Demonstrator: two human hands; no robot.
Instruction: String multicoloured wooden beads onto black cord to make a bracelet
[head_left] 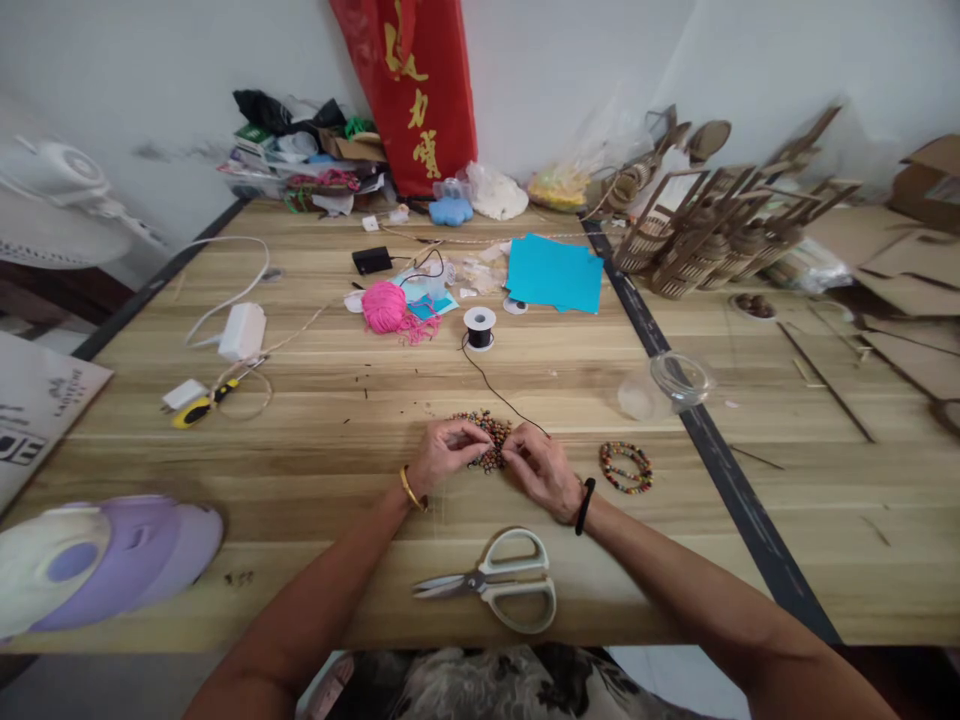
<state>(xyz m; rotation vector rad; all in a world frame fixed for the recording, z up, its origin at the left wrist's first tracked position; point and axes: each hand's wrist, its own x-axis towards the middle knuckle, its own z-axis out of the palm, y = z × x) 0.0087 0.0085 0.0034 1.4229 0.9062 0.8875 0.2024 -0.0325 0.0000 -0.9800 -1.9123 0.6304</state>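
Observation:
A loose pile of small multicoloured beads [491, 428] lies on the wooden table between and beyond my two hands. My left hand [452, 452] is closed in a pinch over the pile's left side; whatever is between its fingertips is too small to name. Facing it, my right hand [541, 468] also pinches, at the pile's right edge. A thin black cord [491, 382] runs from a white spool [480, 328] to my right hand, where its end is hidden. To the right lies a coiled string of beads [626, 468]. White-handled scissors [491, 582] rest in front of me.
Pink yarn [386, 307] and blue sheets [556, 273] lie farther back. A yellow cutter [196, 410] and white adapter [242, 332] are at left, near a purple-and-white device [135, 560]. Clear round containers [681, 380] and bamboo baskets [705, 240] stand at right.

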